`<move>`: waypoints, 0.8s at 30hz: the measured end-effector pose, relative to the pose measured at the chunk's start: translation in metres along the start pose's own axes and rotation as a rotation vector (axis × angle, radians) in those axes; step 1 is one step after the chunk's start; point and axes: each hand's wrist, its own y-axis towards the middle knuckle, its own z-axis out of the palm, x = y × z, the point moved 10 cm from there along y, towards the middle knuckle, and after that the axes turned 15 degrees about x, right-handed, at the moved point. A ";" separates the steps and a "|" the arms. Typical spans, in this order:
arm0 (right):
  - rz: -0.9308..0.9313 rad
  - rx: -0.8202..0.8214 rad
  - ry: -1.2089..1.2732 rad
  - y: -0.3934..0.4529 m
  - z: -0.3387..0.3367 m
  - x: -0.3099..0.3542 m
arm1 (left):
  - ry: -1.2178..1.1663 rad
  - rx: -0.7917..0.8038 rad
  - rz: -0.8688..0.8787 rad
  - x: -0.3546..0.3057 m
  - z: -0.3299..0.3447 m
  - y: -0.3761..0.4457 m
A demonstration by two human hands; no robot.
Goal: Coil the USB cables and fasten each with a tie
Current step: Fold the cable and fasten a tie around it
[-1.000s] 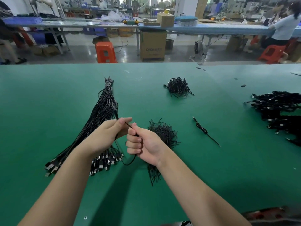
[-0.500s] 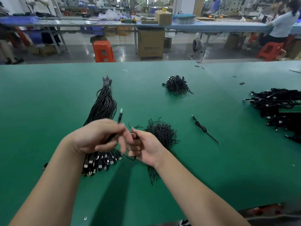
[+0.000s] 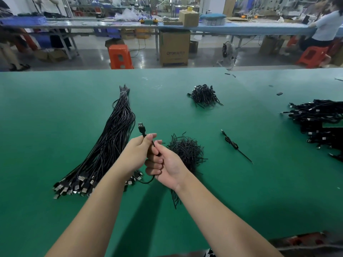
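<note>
The green table fills most of the view. On it, at 9 o'clock from the hands, lies a long bundle of straight black cables, its plugs pointing toward the person. At 3 o'clock, near the table edge, is a heap of cables. At 12 o'clock, well apart, sits a small pile of black ties, and a second tie pile lies just beside the right hand, partly behind it. One loose cable lies between this pile and the heap. The left hand and right hand meet above the table; both have fingers curled around one cable. Its USB plug stands up above the left thumb, and a loop hangs below the right hand.
</note>
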 end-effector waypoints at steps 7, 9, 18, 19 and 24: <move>0.043 -0.032 0.039 -0.006 -0.009 -0.017 | -1.036 -0.150 0.206 -0.012 -0.006 0.012; 0.043 -0.043 0.080 -0.009 -0.012 -0.017 | -1.117 -0.013 0.198 -0.024 -0.006 0.013; 0.068 0.004 -0.083 -0.012 -0.001 0.015 | 0.117 0.736 -0.111 -0.025 0.015 -0.023; 0.067 0.013 -0.093 -0.013 0.001 0.021 | 0.266 0.738 -0.163 -0.020 0.012 -0.024; 0.029 0.046 -0.193 -0.010 0.015 0.042 | 0.300 0.316 -0.177 -0.025 -0.011 -0.011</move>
